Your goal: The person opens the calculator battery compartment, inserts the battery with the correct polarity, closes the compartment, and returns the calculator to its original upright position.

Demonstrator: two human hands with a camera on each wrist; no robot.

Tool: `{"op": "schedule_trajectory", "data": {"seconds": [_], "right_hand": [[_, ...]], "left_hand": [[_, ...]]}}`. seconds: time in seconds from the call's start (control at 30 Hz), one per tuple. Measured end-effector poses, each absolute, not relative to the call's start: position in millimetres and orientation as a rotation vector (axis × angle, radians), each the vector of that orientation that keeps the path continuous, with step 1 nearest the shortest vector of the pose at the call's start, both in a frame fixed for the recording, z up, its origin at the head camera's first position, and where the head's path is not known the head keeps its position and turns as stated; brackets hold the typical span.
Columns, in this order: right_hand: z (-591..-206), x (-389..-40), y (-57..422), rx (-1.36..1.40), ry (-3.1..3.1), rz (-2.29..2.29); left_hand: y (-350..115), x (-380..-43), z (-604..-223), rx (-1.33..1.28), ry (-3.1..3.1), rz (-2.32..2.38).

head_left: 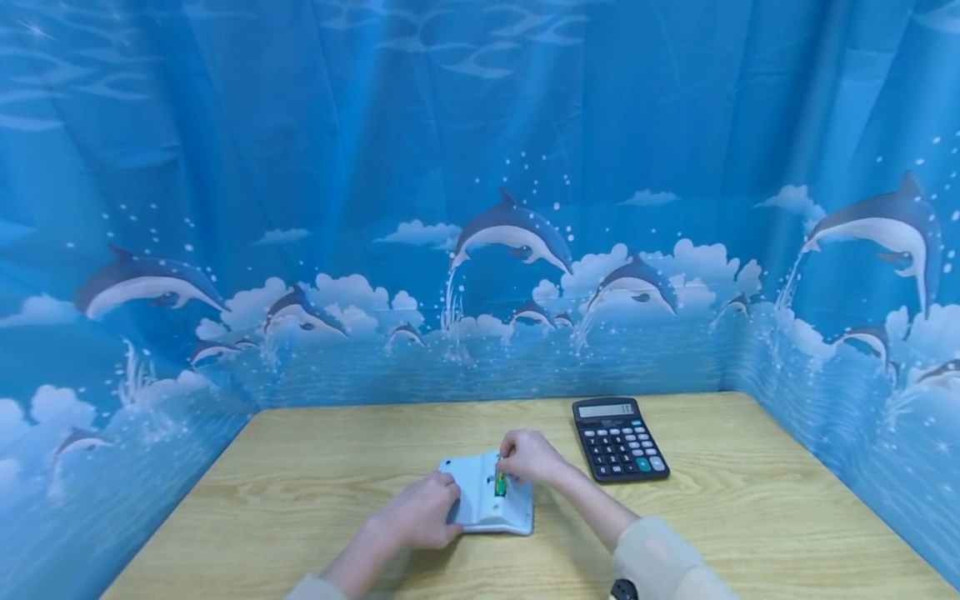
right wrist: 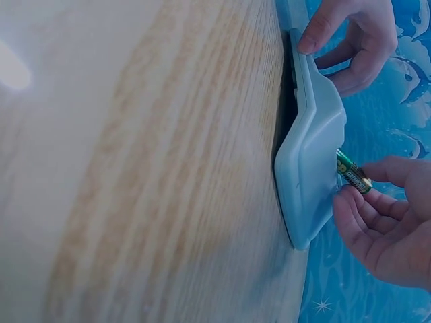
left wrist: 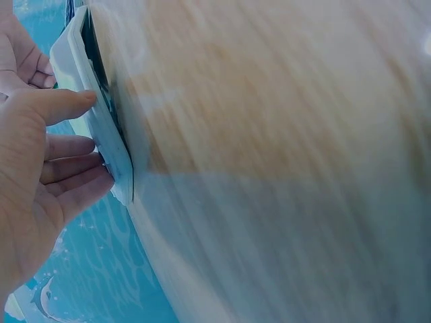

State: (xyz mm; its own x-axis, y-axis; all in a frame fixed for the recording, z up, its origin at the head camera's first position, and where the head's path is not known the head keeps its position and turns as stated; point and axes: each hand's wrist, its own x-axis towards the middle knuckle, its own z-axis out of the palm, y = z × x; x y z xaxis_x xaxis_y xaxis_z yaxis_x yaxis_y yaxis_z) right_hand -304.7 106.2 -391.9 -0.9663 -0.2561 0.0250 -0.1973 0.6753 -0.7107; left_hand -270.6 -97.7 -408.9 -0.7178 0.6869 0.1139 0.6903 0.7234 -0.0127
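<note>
A pale blue device (head_left: 470, 487), shaped like a desk calculator, lies back side up on the table with a small battery slot in its back. My left hand (head_left: 422, 510) grips its left edge, with the thumb on the near rim and the fingers on the back, as the left wrist view shows. Between thumb and fingertips, my right hand (head_left: 532, 457) pinches a green AA-looking battery (right wrist: 353, 173). One end of the battery is at the slot, and its other end is tilted up out of it. The device's front face is hidden.
A black desk calculator (head_left: 619, 440) lies face up behind and to the right of my right hand. The wooden table (head_left: 315, 467) ends at a blue dolphin-print curtain (head_left: 375, 250) at the back and both sides.
</note>
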Motion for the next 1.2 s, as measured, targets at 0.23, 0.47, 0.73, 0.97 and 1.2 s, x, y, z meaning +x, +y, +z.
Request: {"op": "schedule_trajectory", "data": {"seconds": [0.23, 0.47, 0.73, 0.97, 1.2], "right_hand": [[-394.7, -304.8, 109.6, -0.429, 2.78, -1.215], [-399.1, -307.1, 113.6, -0.439, 2.799, -1.243], [-400.8, -311.2, 111.0, -0.373, 2.794, -1.3], [-399.5, -311.3, 110.3, -0.429, 2.813, -1.313], [-400.7, -312.1, 112.0, -0.462, 2.837, -1.271]], "left_hand": [[-97.2, -269.7, -409.5, -1.133, -2.808, -0.056], [-97.2, -270.1, -411.7, -1.14, -2.779, -0.059], [-96.4, -270.6, -410.5, -1.131, -2.802, -0.071], [-93.1, -271.5, -409.9, -1.073, -2.827, -0.099], [-90.0, -270.0, -409.3, -1.026, -2.833, -0.1]]}}
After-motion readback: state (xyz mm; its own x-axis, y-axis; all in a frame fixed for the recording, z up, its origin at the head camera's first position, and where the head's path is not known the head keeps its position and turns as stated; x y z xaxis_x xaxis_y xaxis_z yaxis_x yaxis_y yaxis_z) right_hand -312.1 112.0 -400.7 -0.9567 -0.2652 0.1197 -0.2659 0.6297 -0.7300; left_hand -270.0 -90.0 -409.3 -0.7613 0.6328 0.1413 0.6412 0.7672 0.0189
